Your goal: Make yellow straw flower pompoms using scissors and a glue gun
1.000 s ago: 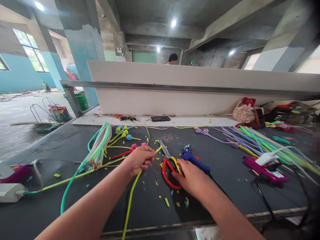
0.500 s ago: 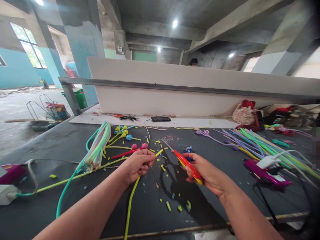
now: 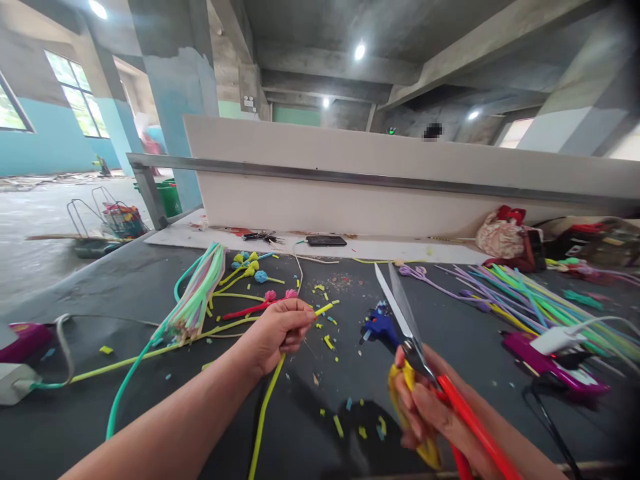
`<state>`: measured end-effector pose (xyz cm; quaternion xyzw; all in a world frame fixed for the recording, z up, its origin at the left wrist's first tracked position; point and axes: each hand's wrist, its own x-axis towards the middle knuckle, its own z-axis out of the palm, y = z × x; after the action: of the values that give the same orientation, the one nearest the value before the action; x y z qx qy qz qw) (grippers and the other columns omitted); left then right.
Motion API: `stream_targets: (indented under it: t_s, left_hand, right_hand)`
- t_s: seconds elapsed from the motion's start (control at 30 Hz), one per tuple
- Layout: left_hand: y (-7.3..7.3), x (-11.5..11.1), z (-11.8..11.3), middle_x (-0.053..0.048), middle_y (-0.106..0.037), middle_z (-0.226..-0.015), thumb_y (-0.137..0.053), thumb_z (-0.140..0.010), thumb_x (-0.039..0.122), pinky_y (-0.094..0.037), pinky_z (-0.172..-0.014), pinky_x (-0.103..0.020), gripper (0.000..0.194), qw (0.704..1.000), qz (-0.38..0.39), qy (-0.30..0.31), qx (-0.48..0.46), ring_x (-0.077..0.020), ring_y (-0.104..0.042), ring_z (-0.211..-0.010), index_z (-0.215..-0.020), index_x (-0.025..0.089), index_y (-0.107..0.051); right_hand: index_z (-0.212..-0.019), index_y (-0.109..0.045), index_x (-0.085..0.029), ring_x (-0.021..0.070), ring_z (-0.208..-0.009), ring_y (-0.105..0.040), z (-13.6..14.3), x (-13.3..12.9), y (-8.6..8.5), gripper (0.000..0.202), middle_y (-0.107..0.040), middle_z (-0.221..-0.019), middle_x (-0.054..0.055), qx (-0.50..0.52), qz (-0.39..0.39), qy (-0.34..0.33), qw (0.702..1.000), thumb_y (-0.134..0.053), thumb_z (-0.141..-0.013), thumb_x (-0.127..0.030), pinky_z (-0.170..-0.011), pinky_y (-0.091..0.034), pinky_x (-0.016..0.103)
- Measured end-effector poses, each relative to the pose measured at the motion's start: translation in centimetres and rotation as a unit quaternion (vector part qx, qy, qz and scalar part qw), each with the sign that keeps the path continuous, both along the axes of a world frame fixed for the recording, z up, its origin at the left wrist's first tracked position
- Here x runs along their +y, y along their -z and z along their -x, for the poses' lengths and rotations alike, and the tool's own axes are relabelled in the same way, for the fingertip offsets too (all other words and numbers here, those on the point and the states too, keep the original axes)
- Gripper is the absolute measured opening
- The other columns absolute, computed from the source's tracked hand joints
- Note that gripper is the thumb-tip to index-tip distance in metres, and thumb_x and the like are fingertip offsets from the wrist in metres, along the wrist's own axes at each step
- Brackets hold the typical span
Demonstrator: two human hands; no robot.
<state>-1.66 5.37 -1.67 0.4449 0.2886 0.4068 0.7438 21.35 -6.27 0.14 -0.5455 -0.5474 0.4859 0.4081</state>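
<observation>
My left hand (image 3: 283, 330) pinches a yellow chenille stem (image 3: 267, 413). The stem's short end pokes out past the fingertips, and its long part hangs toward the table's near edge. My right hand (image 3: 430, 400) grips a pair of scissors (image 3: 411, 343) with red and yellow handles, its blades slightly apart and pointing away from me. Just beyond the scissors lies a blue glue gun (image 3: 383, 327), partly covered by the blades. Small yellow cut pieces (image 3: 339, 425) are strewn between my hands. Pink flower heads (image 3: 280, 295) on a red stem lie behind my left hand.
A bundle of pale chenille stems (image 3: 200, 293) lies at left, beside yellow and blue flower heads (image 3: 250, 267). Purple and green stems (image 3: 520, 300) are spread at right near a purple power strip (image 3: 555, 363). A phone (image 3: 326, 241) rests by the white board (image 3: 350, 207).
The scissors have swung upright and moved right and nearer to me, away from the yellow stem; their blades have parted. My left hand stays nearly in place. The glue gun is more exposed.
</observation>
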Motion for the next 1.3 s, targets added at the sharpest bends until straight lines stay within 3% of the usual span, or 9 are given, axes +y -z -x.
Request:
stream_targets:
  t_s: [0.07, 0.17, 0.3, 0.4, 0.73, 1.13, 1.3]
  left_hand:
    - [-0.1, -0.1, -0.1, 0.006, -0.041, -0.050, -0.063, -0.073, 0.022, -0.009, -0.038, -0.016, 0.018, 1.000, 0.000, -0.008, -0.018, 0.0001, -0.021, -0.037, -0.066, 0.014, -0.049]
    - [-0.1, -0.2, -0.2, 0.007, -0.041, -0.049, -0.063, -0.074, 0.022, -0.010, -0.038, -0.016, 0.017, 0.999, 0.004, -0.023, -0.047, -0.0001, -0.022, -0.037, -0.069, 0.015, -0.050]
    - [0.0, -0.4, -0.4, 0.006, -0.042, -0.050, -0.064, -0.074, 0.024, -0.012, -0.038, -0.015, 0.017, 0.996, 0.001, -0.044, -0.083, -0.0006, -0.024, -0.038, -0.070, 0.015, -0.050]
    - [-0.1, -0.7, -0.5, 0.006, -0.043, -0.051, -0.065, -0.074, 0.024, -0.013, -0.039, -0.015, 0.017, 0.995, 0.001, -0.038, -0.093, -0.0006, -0.024, -0.039, -0.070, 0.015, -0.051]
    - [0.2, -1.3, -1.0, 0.005, -0.045, -0.050, -0.065, -0.074, 0.025, -0.007, -0.037, -0.017, 0.019, 0.999, -0.010, -0.006, -0.039, 0.0006, -0.021, -0.036, -0.065, 0.014, -0.051]
    - [0.6, -1.3, -1.2, 0.005, -0.048, -0.048, -0.065, -0.071, 0.024, -0.007, -0.035, -0.017, 0.021, 1.000, 0.013, 0.000, -0.019, 0.0007, -0.019, -0.033, -0.061, 0.014, -0.049]
    - [0.6, -1.3, -1.2, 0.005, -0.048, -0.047, -0.065, -0.070, 0.024, -0.007, -0.036, -0.017, 0.020, 1.000, 0.026, 0.004, -0.008, 0.0007, -0.019, -0.033, -0.062, 0.015, -0.049]
  right_hand:
    - [-0.102, -0.052, -0.027, 0.0151, -0.058, -0.056, -0.1, -0.2, -0.4, 0.032, -0.059, -0.072, 0.002, -0.147, -0.063, 0.033, 0.987, -0.055, -0.079, -0.049, -0.056, -0.051, 0.027]
    - [-0.108, -0.055, -0.026, 0.0216, -0.077, -0.065, -0.4, 0.2, -0.1, 0.036, -0.067, -0.091, 0.007, -0.324, -0.119, 0.048, 0.937, -0.057, -0.077, -0.045, -0.065, -0.053, 0.026]
    - [-0.127, -0.045, -0.026, 0.0236, -0.092, -0.065, -0.5, 1.0, 1.5, 0.047, -0.062, -0.116, 0.009, -0.419, -0.148, 0.011, 0.896, -0.050, -0.083, -0.039, -0.073, -0.054, 0.028]
    - [-0.131, -0.041, -0.027, 0.0229, -0.097, -0.064, 0.0, 1.2, 2.2, 0.047, -0.059, -0.121, 0.010, -0.446, -0.148, -0.005, 0.883, -0.046, -0.086, -0.038, -0.075, -0.053, 0.029]
    - [-0.125, -0.045, -0.021, 0.0227, -0.088, -0.065, 3.0, 1.4, 1.8, 0.040, -0.062, -0.111, 0.012, -0.481, -0.206, 0.005, 0.852, -0.046, -0.086, -0.033, -0.073, -0.053, 0.034]
    - [-0.120, -0.050, -0.023, 0.0200, -0.077, -0.065, 3.6, 1.6, 1.6, 0.037, -0.065, -0.096, 0.008, -0.459, -0.177, 0.009, 0.870, -0.048, -0.084, -0.035, -0.067, -0.050, 0.029]
    - [-0.112, -0.051, -0.023, 0.0207, -0.076, -0.064, 4.0, 1.5, 1.1, 0.031, -0.064, -0.090, 0.007, -0.473, -0.122, -0.009, 0.872, -0.046, -0.085, -0.038, -0.065, -0.048, 0.029]
